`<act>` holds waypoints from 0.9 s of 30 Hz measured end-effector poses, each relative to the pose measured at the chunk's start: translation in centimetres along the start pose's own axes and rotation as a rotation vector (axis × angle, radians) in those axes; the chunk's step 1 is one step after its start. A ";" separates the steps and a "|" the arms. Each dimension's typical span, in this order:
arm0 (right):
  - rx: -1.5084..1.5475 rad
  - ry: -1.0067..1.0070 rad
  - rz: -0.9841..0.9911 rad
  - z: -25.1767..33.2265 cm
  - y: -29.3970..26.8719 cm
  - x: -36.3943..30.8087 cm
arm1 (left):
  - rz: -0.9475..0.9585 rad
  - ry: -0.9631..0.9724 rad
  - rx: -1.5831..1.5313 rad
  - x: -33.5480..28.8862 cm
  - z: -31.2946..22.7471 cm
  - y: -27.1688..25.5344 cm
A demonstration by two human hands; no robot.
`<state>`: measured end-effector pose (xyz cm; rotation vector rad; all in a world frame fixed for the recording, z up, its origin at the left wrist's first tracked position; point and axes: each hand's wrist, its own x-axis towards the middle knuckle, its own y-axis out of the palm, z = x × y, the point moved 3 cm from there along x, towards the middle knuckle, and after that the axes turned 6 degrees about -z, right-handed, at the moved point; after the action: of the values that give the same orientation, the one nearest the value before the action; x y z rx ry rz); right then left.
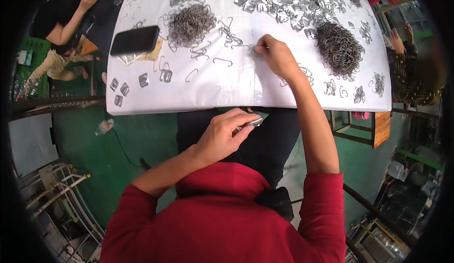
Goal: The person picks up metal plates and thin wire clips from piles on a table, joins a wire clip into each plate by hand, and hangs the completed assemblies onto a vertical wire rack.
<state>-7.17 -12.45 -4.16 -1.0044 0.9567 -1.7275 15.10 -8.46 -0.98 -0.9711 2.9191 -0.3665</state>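
left hand [222,137] nearest, closed on a flat metal clip [254,121], long axis running left-right. right hand [276,55] pinches a wire hook [259,48] on the white table [227,93]. black phone [135,40] lies far left

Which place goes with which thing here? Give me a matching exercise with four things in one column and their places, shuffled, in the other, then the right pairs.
Things:
1. black phone
2. left hand
3. right hand
4. flat metal clip

Places:
A. on the white table, reaching among loose wire hooks
B. pinched in the left hand's fingers
C. below the table's near edge, over the lap
D. lying on the table's left part, beside a heap of wire hooks

Pairs: 1-D, 2-C, 3-A, 4-B
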 end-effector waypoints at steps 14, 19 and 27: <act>1.201 0.678 -0.085 7.7 -4.4 -16.2 | -0.014 0.010 -0.002 0.2 -0.2 0.1; 1.097 0.554 -0.266 7.9 -3.8 -15.9 | -0.022 0.048 0.043 0.2 -0.8 0.0; 0.796 0.448 -0.395 8.9 -3.6 -16.4 | -0.081 0.244 0.141 -0.3 -0.4 0.5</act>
<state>4.33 2.38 -1.22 -0.2854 0.2410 -2.4362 15.00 -7.78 -0.71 -1.0963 3.0181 -0.7334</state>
